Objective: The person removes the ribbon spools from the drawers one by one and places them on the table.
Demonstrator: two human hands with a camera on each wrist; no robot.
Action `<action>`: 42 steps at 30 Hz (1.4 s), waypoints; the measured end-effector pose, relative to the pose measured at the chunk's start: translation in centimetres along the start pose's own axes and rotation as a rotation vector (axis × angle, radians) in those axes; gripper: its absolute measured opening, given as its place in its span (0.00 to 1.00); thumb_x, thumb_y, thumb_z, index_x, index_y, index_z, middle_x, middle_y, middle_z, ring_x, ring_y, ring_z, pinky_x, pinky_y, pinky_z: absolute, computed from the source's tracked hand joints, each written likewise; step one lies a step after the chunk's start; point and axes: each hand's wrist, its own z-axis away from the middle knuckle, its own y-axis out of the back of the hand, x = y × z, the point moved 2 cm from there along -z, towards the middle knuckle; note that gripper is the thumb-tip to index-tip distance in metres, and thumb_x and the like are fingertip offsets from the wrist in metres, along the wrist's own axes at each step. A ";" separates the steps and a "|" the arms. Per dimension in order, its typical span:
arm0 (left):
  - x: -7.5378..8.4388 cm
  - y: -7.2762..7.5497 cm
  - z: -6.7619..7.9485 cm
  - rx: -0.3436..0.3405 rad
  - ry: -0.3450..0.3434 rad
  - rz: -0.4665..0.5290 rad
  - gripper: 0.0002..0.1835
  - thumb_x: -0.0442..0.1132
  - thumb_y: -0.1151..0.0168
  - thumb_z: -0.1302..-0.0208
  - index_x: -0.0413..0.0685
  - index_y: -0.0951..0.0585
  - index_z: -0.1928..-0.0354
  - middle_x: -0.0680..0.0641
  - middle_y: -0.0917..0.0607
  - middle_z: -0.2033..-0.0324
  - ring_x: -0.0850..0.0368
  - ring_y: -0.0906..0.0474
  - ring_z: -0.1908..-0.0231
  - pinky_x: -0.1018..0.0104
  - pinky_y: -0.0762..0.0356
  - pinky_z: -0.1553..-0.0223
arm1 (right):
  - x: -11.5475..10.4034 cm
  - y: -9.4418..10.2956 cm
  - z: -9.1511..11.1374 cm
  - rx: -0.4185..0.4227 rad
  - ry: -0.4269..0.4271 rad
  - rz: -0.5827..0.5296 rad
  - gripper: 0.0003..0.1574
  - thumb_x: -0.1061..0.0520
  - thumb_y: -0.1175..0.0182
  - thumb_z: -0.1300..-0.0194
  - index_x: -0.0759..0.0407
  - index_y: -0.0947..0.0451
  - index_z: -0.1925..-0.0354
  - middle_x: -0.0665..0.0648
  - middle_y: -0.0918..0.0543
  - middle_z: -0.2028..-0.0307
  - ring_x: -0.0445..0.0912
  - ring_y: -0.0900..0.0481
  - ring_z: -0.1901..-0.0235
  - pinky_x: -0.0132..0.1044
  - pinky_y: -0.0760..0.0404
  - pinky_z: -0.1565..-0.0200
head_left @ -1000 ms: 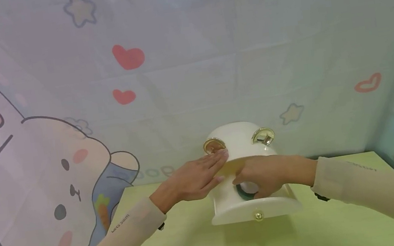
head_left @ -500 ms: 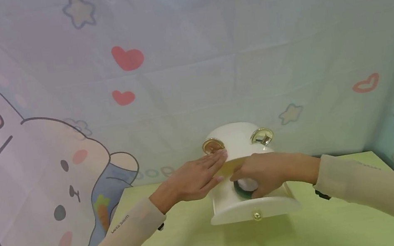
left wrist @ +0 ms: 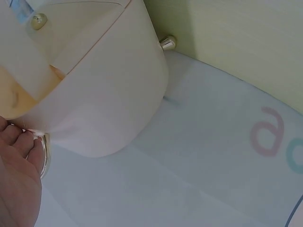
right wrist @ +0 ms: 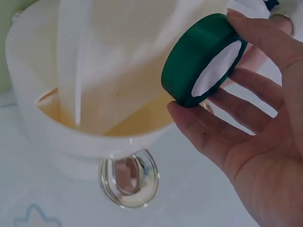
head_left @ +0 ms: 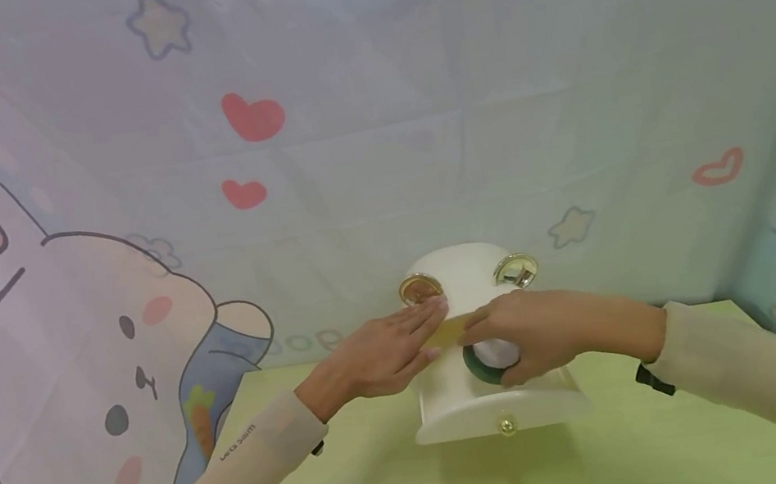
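Head view: white storage box [head_left: 465,260], gold-trimmed ears at both upper sides, set on pale green tabletop [head_left: 359,461] before printed cloth backdrop [head_left: 349,74]. Front: drawer-like white front piece [head_left: 472,419], curved edge, small gold knob [head_left: 507,426]; yellowish interior behind.

Item, main: roll of green satin ribbon [right wrist: 194,66], white face at its core. Location: in right hand [head_left: 530,329], over the gap between box body and front piece. Grip: rim pinched from opposite sides, thumb at one edge, fingertips at the other; palm well apart from the roll. Contact between roll and box: cannot tell.

Item, support: left hand [head_left: 377,355], fingers extended and close together, thumb apart, nothing pinched. Tips resting at the upper edge of the box, just beside the gold ear [head_left: 419,289] at the left of the head view.

Risks, by judgement: roll slipping out, given smooth satin and a fingertip-only hold; roll catching on the opening's rim, if brought across too low or tilted; outer winding loosening, from a thumb dragging over the ribbon edge; box rocking or shifting, from a knock by the right hand with only light left-hand pressure; front piece sliding or swinging, from a bump near the knob.
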 end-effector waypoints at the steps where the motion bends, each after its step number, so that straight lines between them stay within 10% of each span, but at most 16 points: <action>1: 0.0 0.0 0.0 0.000 -0.001 0.001 0.36 0.55 0.65 0.13 0.45 0.55 0.15 0.44 0.52 0.15 0.51 0.50 0.16 0.55 0.40 0.19 | 0.0 0.2 0.3 0.007 -0.008 0.000 0.34 0.51 0.24 0.39 0.57 0.19 0.36 0.58 0.15 0.38 0.53 0.14 0.41 0.48 0.14 0.43; 20: 0.2 -0.2 -0.1 0.005 0.008 0.023 0.36 0.55 0.65 0.13 0.46 0.55 0.15 0.45 0.52 0.15 0.50 0.50 0.16 0.54 0.40 0.19 | 1.4 1.9 5.9 0.198 -0.129 -0.018 0.38 0.48 0.24 0.36 0.55 0.21 0.31 0.64 0.20 0.31 0.61 0.19 0.34 0.52 0.14 0.42; 42: 0.4 -0.2 0.0 0.012 0.004 0.027 0.36 0.54 0.65 0.13 0.44 0.56 0.15 0.44 0.52 0.15 0.50 0.51 0.15 0.55 0.42 0.18 | 5.5 -2.6 10.6 0.298 -0.366 -0.010 0.41 0.49 0.23 0.38 0.62 0.22 0.31 0.69 0.20 0.33 0.67 0.19 0.37 0.59 0.15 0.43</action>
